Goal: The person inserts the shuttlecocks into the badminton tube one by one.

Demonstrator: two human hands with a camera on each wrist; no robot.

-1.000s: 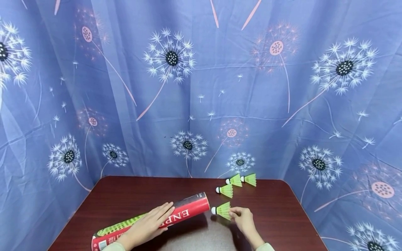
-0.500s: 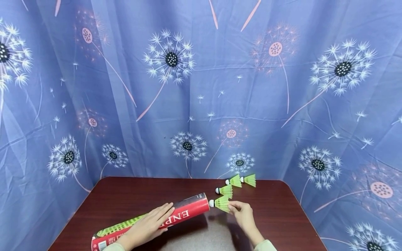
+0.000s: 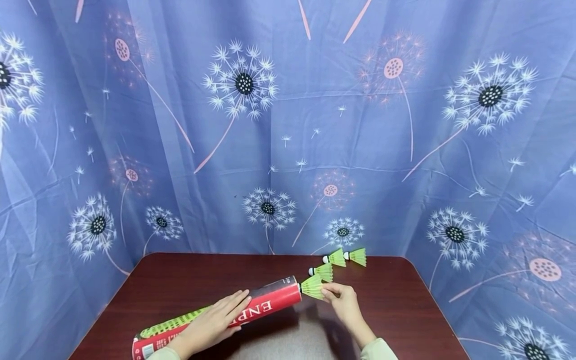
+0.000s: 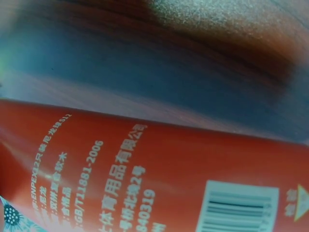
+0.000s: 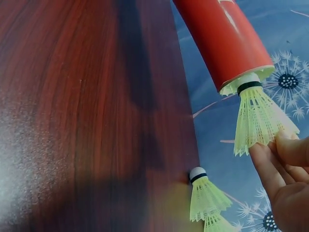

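A red shuttlecock tube (image 3: 283, 296) with green and dark panels lies slantwise across the table, its open end toward the right and raised over its shadow. My left hand (image 3: 215, 324) holds it around the middle, fingers across the top and thumb along the near side. In the left wrist view, printed text and a barcode show on the tube (image 4: 169, 159). With thumb and fingertips, my right hand (image 3: 345, 306) pinches the skirt edge of a yellow-green shuttlecock (image 5: 258, 118). Its white cork points into the tube's mouth, partly inside; the skirt is outside.
Beyond the tube's mouth, one shuttlecock (image 3: 321, 272) lies on the dark red-brown table (image 3: 382, 290). Another shuttlecock (image 3: 334, 258) and a third shuttlecock (image 3: 357, 257) lie at the back edge. A blue dandelion-print curtain (image 3: 288, 150) hangs behind.
My right hand has moved left and slightly up with the shuttlecock, whose cork has gone from outside the tube into its mouth. The left hand and tube have hardly moved.
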